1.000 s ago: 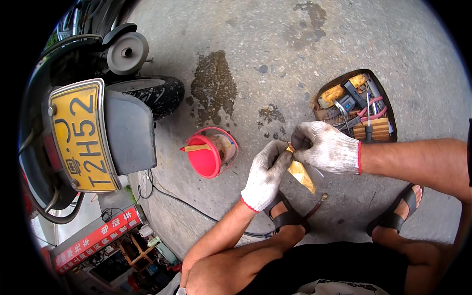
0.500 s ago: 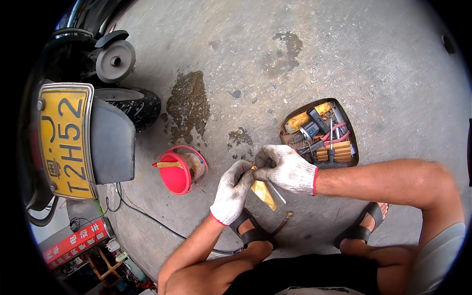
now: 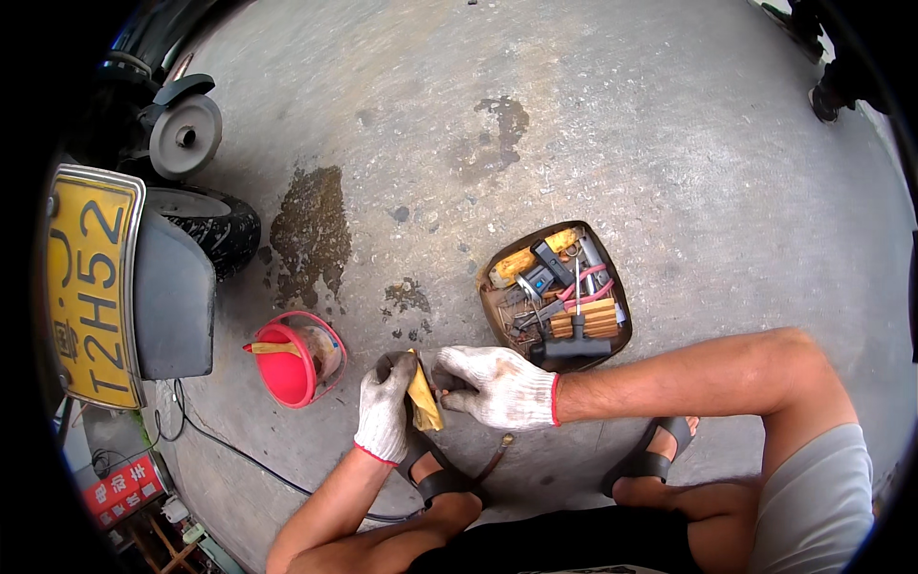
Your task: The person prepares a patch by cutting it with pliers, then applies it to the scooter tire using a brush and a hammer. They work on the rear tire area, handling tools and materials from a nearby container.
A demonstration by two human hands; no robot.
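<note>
In my left hand (image 3: 384,407), which wears a white knitted glove with dark-stained fingers, a crumpled yellow strip (image 3: 423,397), like a folded packet or sheet, is pinched and hangs downward. My right hand (image 3: 492,385), in a matching glove with a red cuff, is just right of the strip, apart from it. Its fingers are curled together; whatever lies at their tips is too small to make out. Beyond my right hand stands a tool tray (image 3: 623,308) holding a black T-handled tool (image 3: 578,346), a yellow-handled tool (image 3: 535,256) and pink tubing.
Left of my hands is a pink bucket (image 3: 308,390) with a yellow-and-red item across it. A motorbike's rear wheel (image 3: 229,230) and yellow plate (image 3: 91,287) stand farther left. A black hose (image 3: 258,469) crosses the concrete. Another person's shoe (image 3: 822,103) shows at upper right.
My hands have drawn apart; the yellow strip stays in the left one. The clear piece seen beside the strip no longer shows. The view has swung right, bringing another person's feet in.
</note>
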